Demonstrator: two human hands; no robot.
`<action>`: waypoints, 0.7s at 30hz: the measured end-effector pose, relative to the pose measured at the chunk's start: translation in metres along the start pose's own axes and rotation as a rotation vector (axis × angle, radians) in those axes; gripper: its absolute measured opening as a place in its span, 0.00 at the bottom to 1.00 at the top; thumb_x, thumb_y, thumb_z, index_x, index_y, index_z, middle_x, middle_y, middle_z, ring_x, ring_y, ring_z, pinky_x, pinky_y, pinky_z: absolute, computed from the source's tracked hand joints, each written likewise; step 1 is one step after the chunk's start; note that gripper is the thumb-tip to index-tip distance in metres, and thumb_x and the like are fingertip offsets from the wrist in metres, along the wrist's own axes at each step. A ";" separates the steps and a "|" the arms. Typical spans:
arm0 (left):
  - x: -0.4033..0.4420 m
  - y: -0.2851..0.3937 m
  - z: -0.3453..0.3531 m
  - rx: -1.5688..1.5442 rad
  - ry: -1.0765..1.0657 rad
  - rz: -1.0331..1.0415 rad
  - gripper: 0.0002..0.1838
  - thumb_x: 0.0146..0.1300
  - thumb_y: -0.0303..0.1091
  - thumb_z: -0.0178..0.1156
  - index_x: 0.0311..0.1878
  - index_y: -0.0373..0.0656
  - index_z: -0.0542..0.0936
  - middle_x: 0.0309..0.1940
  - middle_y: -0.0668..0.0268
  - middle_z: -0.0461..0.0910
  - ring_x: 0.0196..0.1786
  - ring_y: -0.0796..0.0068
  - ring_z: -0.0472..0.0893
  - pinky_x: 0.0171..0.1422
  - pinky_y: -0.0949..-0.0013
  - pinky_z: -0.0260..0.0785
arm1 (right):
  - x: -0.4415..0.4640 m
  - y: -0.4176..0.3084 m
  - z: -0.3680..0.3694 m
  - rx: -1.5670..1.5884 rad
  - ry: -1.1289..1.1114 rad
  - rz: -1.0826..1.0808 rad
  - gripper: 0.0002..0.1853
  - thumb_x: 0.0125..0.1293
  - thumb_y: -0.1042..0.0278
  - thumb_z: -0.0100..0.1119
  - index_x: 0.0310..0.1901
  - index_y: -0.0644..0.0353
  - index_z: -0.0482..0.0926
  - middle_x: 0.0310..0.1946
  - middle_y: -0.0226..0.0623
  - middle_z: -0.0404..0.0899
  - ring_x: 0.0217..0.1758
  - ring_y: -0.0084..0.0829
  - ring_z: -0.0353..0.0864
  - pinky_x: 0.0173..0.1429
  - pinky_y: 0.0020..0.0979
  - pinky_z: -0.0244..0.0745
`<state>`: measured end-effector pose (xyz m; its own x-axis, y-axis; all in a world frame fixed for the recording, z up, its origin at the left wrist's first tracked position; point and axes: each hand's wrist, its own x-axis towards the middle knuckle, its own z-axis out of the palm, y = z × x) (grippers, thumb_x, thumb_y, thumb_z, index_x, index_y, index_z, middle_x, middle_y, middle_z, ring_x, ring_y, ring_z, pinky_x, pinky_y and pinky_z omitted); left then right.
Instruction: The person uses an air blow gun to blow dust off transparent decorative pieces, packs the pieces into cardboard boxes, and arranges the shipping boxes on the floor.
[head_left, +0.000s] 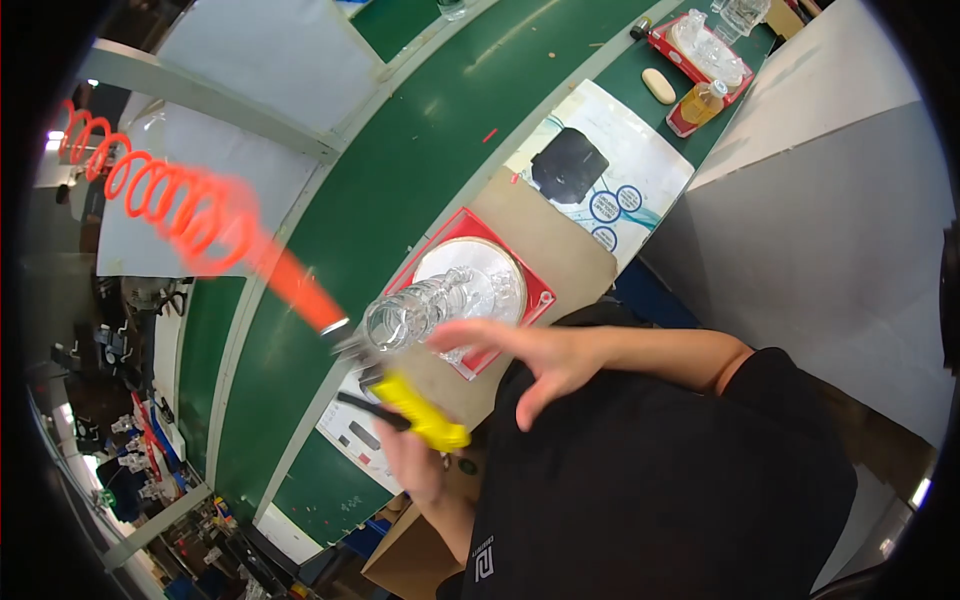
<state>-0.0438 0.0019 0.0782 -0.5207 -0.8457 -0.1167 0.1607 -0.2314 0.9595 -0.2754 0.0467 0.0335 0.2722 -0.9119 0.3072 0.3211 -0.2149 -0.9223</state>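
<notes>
My left hand (415, 465) is wrapped round a yellow air blow gun (420, 412) with a black lever, blurred by motion. An orange coiled air hose (300, 288) runs from its metal fitting to the upper left. My right hand (545, 362) is open, thumb and fingers spread, its fingertips blurred. Those fingertips are close beside a clear glass vessel (400, 318) with a ringed, tube-like body; whether they touch it I cannot tell. The vessel lies over a round white pad (500, 265) on a red square tray (540, 298).
Cardboard (545, 235) and a printed white box panel (655, 180) with a dark patch cover the green bench (420, 150). Farther right are another red tray (745, 85) with glassware, a bottle of yellowish liquid (697, 108) and a pale oval object (658, 86). A grey partition (810, 210) stands at right.
</notes>
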 end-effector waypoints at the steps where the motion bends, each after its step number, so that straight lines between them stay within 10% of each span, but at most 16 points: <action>1: -0.004 -0.013 -0.007 0.141 -0.092 -0.017 0.30 0.68 0.43 0.54 0.66 0.35 0.59 0.42 0.53 0.75 0.37 0.67 0.78 0.41 0.69 0.74 | 0.006 0.003 0.016 0.303 -0.032 0.022 0.55 0.57 0.59 0.74 0.77 0.55 0.42 0.74 0.41 0.56 0.75 0.35 0.58 0.75 0.38 0.55; 2: -0.002 0.002 0.030 0.255 -0.043 -0.104 0.32 0.67 0.39 0.55 0.69 0.34 0.58 0.50 0.58 0.74 0.51 0.69 0.75 0.59 0.67 0.67 | 0.012 0.006 0.026 0.611 -0.071 0.042 0.58 0.56 0.57 0.75 0.77 0.55 0.40 0.75 0.42 0.53 0.76 0.36 0.56 0.76 0.37 0.52; 4: 0.007 -0.008 0.025 0.518 -0.369 -0.077 0.25 0.65 0.25 0.56 0.64 0.29 0.64 0.57 0.51 0.74 0.56 0.61 0.76 0.61 0.64 0.66 | 0.015 -0.004 0.021 0.726 -0.045 0.101 0.48 0.63 0.60 0.67 0.76 0.56 0.44 0.69 0.45 0.63 0.73 0.34 0.62 0.74 0.37 0.56; 9: 0.018 0.020 -0.007 0.802 -0.446 0.149 0.14 0.58 0.23 0.63 0.48 0.35 0.78 0.42 0.53 0.80 0.36 0.53 0.80 0.48 0.61 0.72 | -0.005 -0.020 -0.013 0.673 0.123 0.124 0.31 0.68 0.70 0.56 0.71 0.63 0.60 0.52 0.47 0.80 0.53 0.35 0.82 0.59 0.36 0.73; 12: 0.029 0.027 -0.010 0.963 -0.054 0.433 0.13 0.59 0.19 0.60 0.48 0.36 0.79 0.47 0.52 0.79 0.46 0.60 0.81 0.52 0.62 0.72 | -0.013 -0.026 -0.067 0.195 0.425 0.199 0.29 0.67 0.73 0.55 0.70 0.62 0.64 0.49 0.42 0.80 0.44 0.28 0.83 0.49 0.32 0.76; 15: 0.059 0.035 0.024 1.175 0.137 0.710 0.16 0.56 0.20 0.62 0.49 0.37 0.79 0.47 0.56 0.80 0.48 0.58 0.80 0.52 0.60 0.71 | -0.019 0.019 -0.117 -0.793 0.715 0.437 0.27 0.66 0.71 0.57 0.67 0.61 0.67 0.52 0.48 0.79 0.49 0.46 0.82 0.52 0.39 0.75; 21: 0.111 0.012 0.047 1.336 0.070 0.689 0.21 0.56 0.24 0.64 0.55 0.39 0.77 0.45 0.60 0.80 0.46 0.58 0.79 0.51 0.61 0.71 | 0.016 0.152 -0.100 -0.913 0.714 0.633 0.33 0.62 0.64 0.63 0.68 0.55 0.63 0.55 0.49 0.75 0.58 0.51 0.74 0.59 0.46 0.70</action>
<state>-0.1388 -0.0726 0.0890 -0.6177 -0.6324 0.4674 -0.5303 0.7739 0.3462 -0.3134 -0.0354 -0.1259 -0.4771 -0.8634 -0.1641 -0.4835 0.4137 -0.7714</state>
